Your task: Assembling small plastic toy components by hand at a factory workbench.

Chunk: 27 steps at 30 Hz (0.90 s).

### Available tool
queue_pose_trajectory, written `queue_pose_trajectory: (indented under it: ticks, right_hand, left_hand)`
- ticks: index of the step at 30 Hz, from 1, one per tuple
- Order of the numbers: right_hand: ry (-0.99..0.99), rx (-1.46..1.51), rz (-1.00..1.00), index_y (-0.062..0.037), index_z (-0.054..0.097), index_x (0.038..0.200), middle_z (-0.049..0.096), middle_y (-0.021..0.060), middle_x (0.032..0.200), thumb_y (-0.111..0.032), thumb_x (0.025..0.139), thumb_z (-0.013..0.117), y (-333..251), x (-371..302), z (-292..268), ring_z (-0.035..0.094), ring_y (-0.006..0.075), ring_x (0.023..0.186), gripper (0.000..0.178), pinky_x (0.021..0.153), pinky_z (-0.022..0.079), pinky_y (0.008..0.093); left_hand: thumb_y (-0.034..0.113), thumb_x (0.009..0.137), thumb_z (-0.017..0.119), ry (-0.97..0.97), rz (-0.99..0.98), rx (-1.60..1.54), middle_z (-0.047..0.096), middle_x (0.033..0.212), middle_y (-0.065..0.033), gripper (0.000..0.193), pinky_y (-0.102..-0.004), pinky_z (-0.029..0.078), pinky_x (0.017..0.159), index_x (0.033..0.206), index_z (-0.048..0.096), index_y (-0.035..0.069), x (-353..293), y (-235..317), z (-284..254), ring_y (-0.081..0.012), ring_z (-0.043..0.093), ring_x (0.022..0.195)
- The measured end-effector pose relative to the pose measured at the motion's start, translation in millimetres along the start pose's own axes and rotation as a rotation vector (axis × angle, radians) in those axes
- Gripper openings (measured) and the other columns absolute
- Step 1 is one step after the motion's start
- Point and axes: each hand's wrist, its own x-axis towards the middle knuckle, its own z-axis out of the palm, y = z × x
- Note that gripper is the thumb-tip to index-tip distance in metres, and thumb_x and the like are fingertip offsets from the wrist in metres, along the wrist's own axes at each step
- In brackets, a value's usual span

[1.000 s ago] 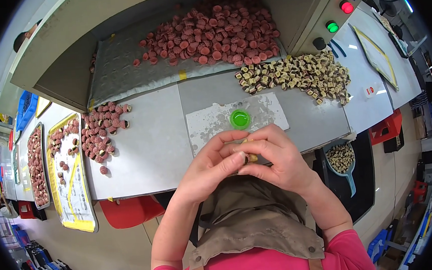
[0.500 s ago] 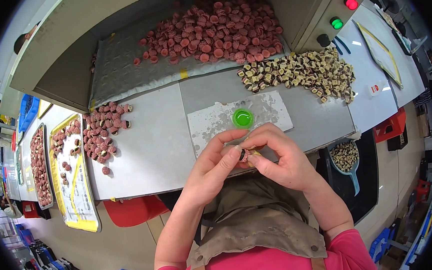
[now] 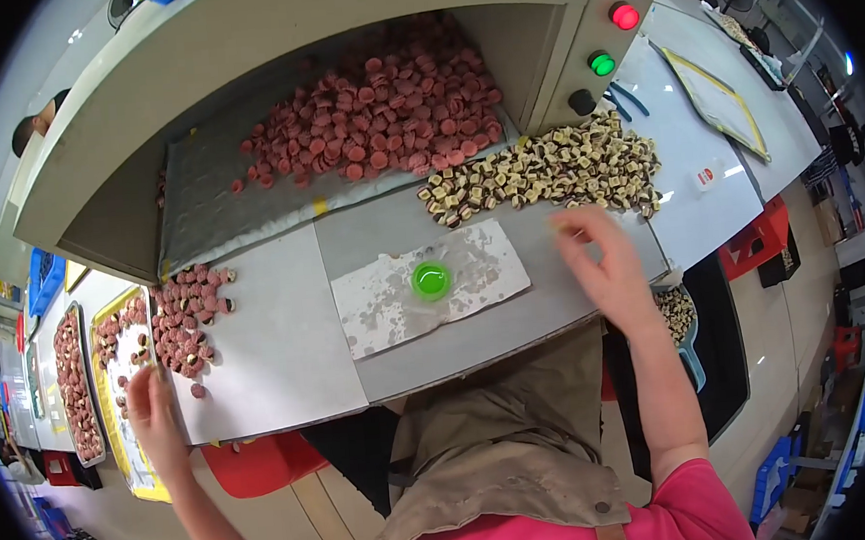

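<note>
My right hand [image 3: 603,270] hovers, blurred, over the grey bench with fingers spread, just below a heap of cream-and-brown small parts [image 3: 546,170]. My left hand [image 3: 151,410] is stretched far to the left, at the bench edge beside a cluster of pink round pieces [image 3: 187,309] and a yellow-rimmed tray [image 3: 125,462]. Whether it holds anything is hidden. A small green cap [image 3: 431,280] sits on a stained white sheet [image 3: 474,289] in the middle. A big pile of pink caps [image 3: 381,113] lies on the sloped metal plate under the machine hood.
A red lamp [image 3: 624,16], a green lamp [image 3: 601,63] and a black knob [image 3: 581,102] sit on the machine's side panel. A blue scoop [image 3: 685,325] with small parts is at my right, a red stool [image 3: 256,465] below the bench, another tray of pink pieces [image 3: 70,386] far left.
My hands were together at the bench's front edge, pinching a small part. They have parted: the left swung out to the left, the right rose toward the cream-and-brown heap.
</note>
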Motion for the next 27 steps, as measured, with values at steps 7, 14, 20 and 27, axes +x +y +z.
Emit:
queue_pose_trajectory:
  ticks: [7, 14, 20, 27]
  right_hand:
    - [0.100, -0.326, -0.233, -0.0043, 0.060, 0.104, 0.057, 0.0104, 0.094, -0.006, 0.083, 0.061, 23.4, 27.9, 0.3, 0.057, 0.0262, 0.088, 0.021, 0.078, 0.046, 0.0336]
    - [0.033, -0.530, -0.353, -0.0058, 0.060, 0.096, 0.056, 0.0100, 0.089, -0.011, 0.080, 0.064, 19.0, 40.2, 22.9, 0.056, 0.0304, 0.086, 0.017, 0.075, 0.044, 0.0382]
    - [-0.100, -0.532, -0.265, -0.0062, 0.060, 0.090, 0.056, 0.0093, 0.088, -0.011, 0.080, 0.064, -10.5, 21.7, 1.9, 0.056, 0.0300, 0.084, 0.012, 0.074, 0.043, 0.0396]
    - [-0.108, -0.529, -0.254, -0.0036, 0.063, 0.092, 0.056, 0.0110, 0.085, -0.009, 0.083, 0.062, -0.5, 15.6, 0.4, 0.055, 0.0318, 0.082, 0.011, 0.073, 0.045, 0.0401]
  left_hand:
    - [0.015, 0.091, 0.058, 0.107, -0.068, 0.553, 0.059, 0.100, -0.0069, 0.022, -0.0241, 0.045, 0.076, 0.107, 0.059, 0.001, 65.2, -110.4, -107.4, -0.0125, 0.057, 0.084]
    - [0.004, 0.083, 0.060, -0.130, 0.077, 0.169, 0.062, 0.101, -0.0107, 0.023, -0.0344, 0.045, 0.082, 0.106, 0.062, 0.005, 33.1, 70.9, 110.3, -0.0236, 0.058, 0.095]
    - [0.017, 0.080, 0.067, -0.263, 0.678, 0.365, 0.062, 0.099, -0.0136, 0.021, -0.0395, 0.045, 0.081, 0.098, 0.063, 0.007, 37.6, 109.1, 237.8, -0.0318, 0.057, 0.095]
    - [0.020, 0.078, 0.070, -0.254, 0.636, 0.301, 0.059, 0.093, -0.0133, 0.023, -0.0410, 0.048, 0.073, 0.096, 0.062, 0.008, 47.0, 105.4, 276.0, -0.0331, 0.059, 0.084]
